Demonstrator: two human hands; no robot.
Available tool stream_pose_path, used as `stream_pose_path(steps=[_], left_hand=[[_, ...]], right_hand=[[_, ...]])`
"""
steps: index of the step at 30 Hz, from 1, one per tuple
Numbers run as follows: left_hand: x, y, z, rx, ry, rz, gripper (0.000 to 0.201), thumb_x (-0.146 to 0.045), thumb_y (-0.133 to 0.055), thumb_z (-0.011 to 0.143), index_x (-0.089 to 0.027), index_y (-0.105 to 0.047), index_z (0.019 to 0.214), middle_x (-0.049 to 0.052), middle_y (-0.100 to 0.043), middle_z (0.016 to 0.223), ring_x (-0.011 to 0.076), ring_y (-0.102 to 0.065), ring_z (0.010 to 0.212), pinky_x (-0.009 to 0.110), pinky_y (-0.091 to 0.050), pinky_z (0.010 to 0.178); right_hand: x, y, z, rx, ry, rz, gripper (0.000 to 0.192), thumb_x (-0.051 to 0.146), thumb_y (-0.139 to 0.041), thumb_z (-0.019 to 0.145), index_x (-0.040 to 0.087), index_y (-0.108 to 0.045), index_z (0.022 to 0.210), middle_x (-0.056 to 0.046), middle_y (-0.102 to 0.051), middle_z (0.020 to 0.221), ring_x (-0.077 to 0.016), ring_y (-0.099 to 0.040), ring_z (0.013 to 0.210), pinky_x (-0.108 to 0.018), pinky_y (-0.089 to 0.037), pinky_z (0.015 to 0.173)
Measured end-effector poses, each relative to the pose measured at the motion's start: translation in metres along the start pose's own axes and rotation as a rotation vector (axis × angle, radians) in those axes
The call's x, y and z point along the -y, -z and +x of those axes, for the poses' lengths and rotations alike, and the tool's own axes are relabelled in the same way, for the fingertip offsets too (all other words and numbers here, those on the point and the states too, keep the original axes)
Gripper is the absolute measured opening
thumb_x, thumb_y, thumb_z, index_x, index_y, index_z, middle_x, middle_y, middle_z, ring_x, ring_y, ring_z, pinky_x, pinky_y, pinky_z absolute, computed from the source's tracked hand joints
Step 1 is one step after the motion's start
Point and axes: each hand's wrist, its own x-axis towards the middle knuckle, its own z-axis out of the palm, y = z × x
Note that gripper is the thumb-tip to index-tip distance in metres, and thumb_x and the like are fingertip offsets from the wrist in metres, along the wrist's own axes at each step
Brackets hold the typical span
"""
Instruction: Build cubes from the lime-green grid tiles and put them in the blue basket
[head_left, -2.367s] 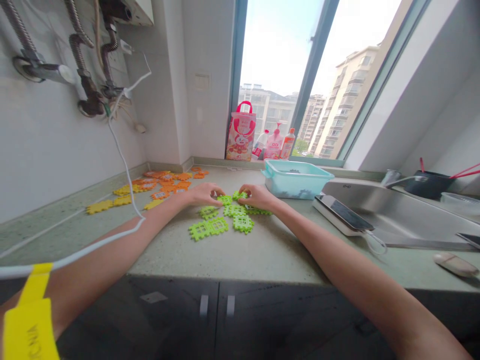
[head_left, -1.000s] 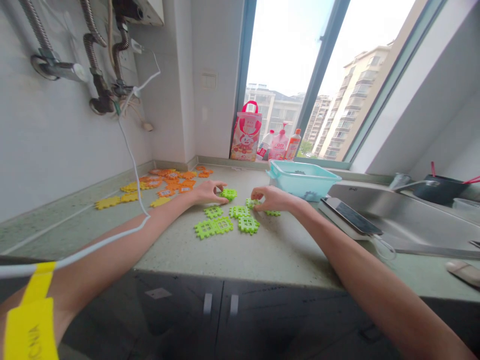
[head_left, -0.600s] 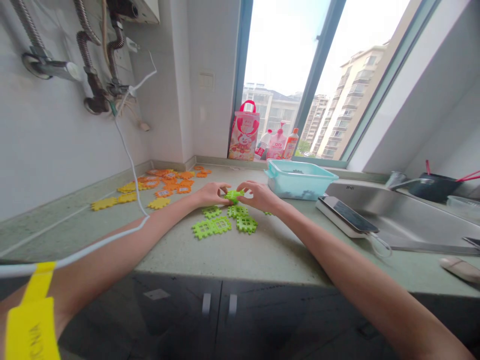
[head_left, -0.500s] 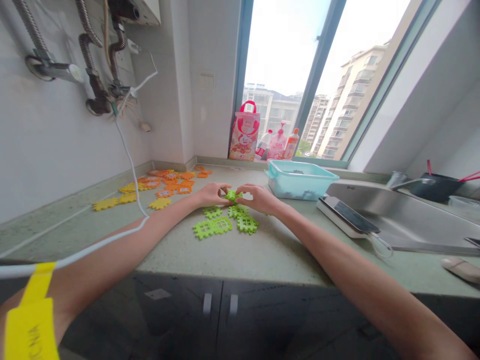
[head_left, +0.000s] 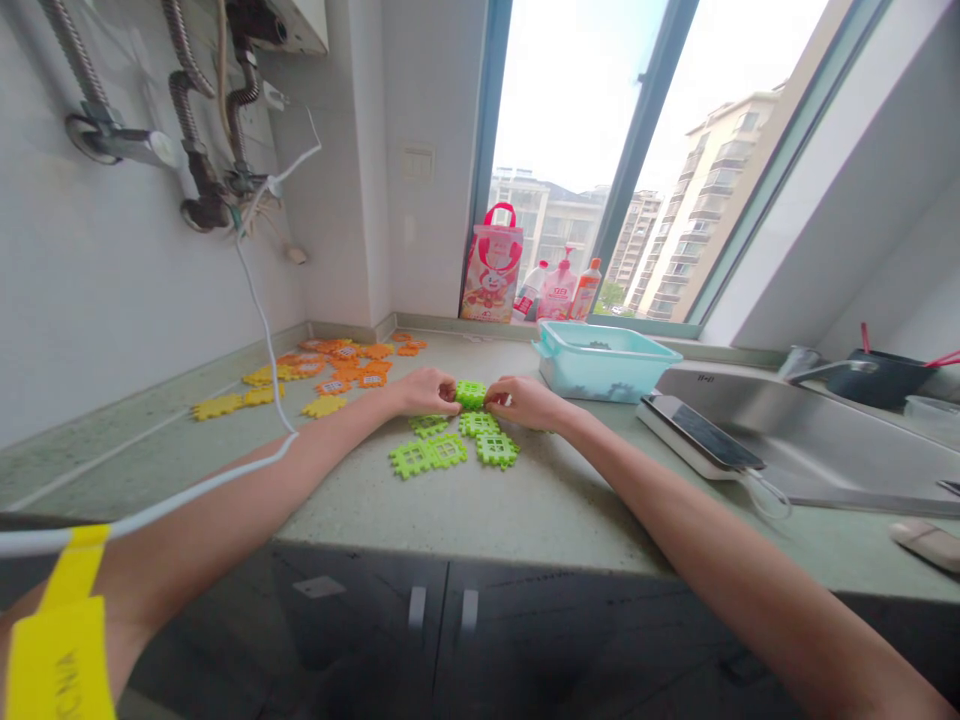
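At far left, a yellow tag (head_left: 60, 650) hangs from a white cable (head_left: 187, 487) that crosses in front of our left forearm (head_left: 247, 500). This arm slants from the lower left corner up and inward, over the pale green counter (head_left: 360, 515). Beyond it lie flat yellow pieces (head_left: 217, 407), then a spread of orange pieces (head_left: 341, 365). Our left hand (head_left: 424, 391) rests low, palm turned inward, thumb and fingers bent and pinching the left side of a bright green piece (head_left: 470, 394). That piece sits at the middle, raised between our two hands. Just nearer to us, more green pieces (head_left: 427, 455) lie flat, notched edges showing. Our right hand (head_left: 525, 402) mirrors the left, its curled fingertips gripping the piece's right edge. Behind it stands a teal container (head_left: 574, 376). Our right forearm (head_left: 675, 505) runs down to the lower right corner. Past it are a phone (head_left: 697, 433) and a steel sink (head_left: 817, 455).
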Motion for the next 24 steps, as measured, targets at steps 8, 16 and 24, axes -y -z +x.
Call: stream_pose_path(steps=[8,16,24], left_hand=[[0.005,0.029,-0.006,0.149,0.076,0.033,0.042,-0.063,-0.069,0.076,-0.021,-0.071,0.078,0.001,-0.070,0.078,0.0176,-0.059,0.071,0.027,-0.035,0.061],[0.030,0.050,-0.018,0.279,0.149,0.042,0.053,-0.073,-0.077,0.068,-0.022,-0.076,0.081,0.002,-0.070,0.076,0.0178,-0.058,0.067,0.028,-0.033,0.057],[0.019,0.051,-0.019,0.225,0.208,0.140,0.059,-0.073,-0.083,0.056,-0.023,-0.077,0.086,0.004,-0.078,0.091,0.0223,-0.068,0.081,0.027,-0.042,0.064]], right_hand=[[0.000,0.012,-0.004,0.022,-0.027,-0.009,0.018,0.018,-0.064,0.092,0.017,-0.081,0.094,-0.007,-0.079,0.088,-0.0177,-0.069,0.077,-0.027,-0.048,0.074],[0.003,0.020,-0.011,0.133,0.003,0.333,0.032,0.048,-0.073,0.089,0.019,-0.081,0.102,-0.005,-0.079,0.086,-0.0185,-0.072,0.078,-0.028,-0.053,0.071],[0.011,0.020,-0.011,0.202,-0.007,0.382,0.037,0.051,-0.079,0.083,0.021,-0.081,0.104,-0.005,-0.081,0.098,-0.0212,-0.074,0.089,-0.029,-0.054,0.075]])
